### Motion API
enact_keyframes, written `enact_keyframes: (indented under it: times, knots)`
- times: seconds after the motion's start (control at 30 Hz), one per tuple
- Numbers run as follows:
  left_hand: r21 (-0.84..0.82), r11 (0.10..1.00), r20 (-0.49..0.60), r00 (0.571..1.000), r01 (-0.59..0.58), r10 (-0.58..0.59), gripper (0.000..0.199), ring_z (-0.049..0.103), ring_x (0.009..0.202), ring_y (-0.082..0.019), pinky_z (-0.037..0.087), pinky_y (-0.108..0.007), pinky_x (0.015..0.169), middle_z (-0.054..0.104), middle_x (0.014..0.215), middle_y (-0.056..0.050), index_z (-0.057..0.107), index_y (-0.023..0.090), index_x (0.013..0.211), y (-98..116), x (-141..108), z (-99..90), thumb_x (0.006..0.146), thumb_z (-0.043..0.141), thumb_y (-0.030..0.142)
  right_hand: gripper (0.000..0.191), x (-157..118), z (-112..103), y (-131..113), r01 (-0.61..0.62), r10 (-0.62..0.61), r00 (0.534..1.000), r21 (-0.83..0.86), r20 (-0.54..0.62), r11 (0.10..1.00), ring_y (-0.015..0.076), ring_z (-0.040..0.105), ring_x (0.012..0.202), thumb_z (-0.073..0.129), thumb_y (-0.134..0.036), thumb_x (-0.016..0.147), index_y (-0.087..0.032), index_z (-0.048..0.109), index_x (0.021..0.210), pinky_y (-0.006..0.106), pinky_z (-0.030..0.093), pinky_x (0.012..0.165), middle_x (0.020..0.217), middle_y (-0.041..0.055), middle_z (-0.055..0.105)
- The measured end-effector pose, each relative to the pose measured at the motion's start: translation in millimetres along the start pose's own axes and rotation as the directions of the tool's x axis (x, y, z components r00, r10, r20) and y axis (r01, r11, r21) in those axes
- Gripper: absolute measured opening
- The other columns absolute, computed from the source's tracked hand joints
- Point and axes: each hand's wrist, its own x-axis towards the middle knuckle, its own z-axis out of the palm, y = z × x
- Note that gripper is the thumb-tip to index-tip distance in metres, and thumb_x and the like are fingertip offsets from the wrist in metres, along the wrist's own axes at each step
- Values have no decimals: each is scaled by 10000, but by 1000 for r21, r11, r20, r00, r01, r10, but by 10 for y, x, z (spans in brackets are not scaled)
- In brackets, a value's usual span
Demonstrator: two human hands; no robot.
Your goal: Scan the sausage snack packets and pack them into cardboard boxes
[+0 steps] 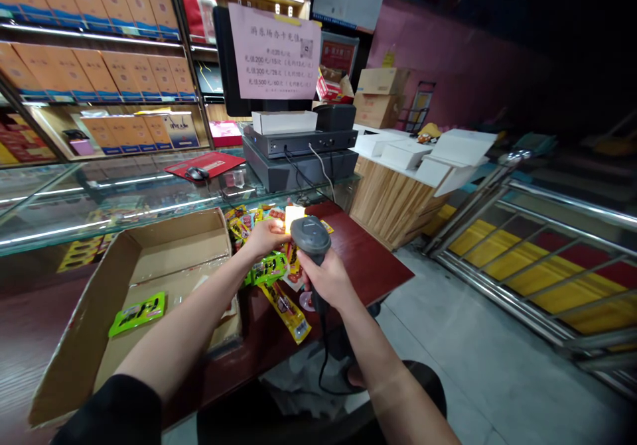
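Observation:
My right hand (326,276) is wrapped round the handle of a dark grey barcode scanner (311,234), whose cable hangs down below the table edge. Just left of the scanner head, my left hand (266,236) pinches a small snack packet (294,218), lit bright by the scanner's light. Its printing is washed out by the glare. Under and around both hands lies a heap of snack packets, among them a green packet (269,269) and a long yellow packet (286,312) near the front edge.
A shallow cardboard box (119,259) with a green packet (138,314) inside stands to the left. Behind are a glass counter (124,193), a mouse (197,174), and a monitor bearing a paper sign (276,54). A metal railing (497,259) stands at the right.

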Motion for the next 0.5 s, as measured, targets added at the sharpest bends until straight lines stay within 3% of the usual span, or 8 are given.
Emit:
enact_keyframes:
  times: [0.5]
  knots:
    - [-15,1000,-44,999,16,-16,471,623,527,-120,497,-217,471,700,647,12,671,148,789,-55,41,-32,430,945,281,197,-4,-12,2,-31,31,999,31,10,999,124,481,351,698,-374,773,-238,556,774,239,399,343,474,-44,553]
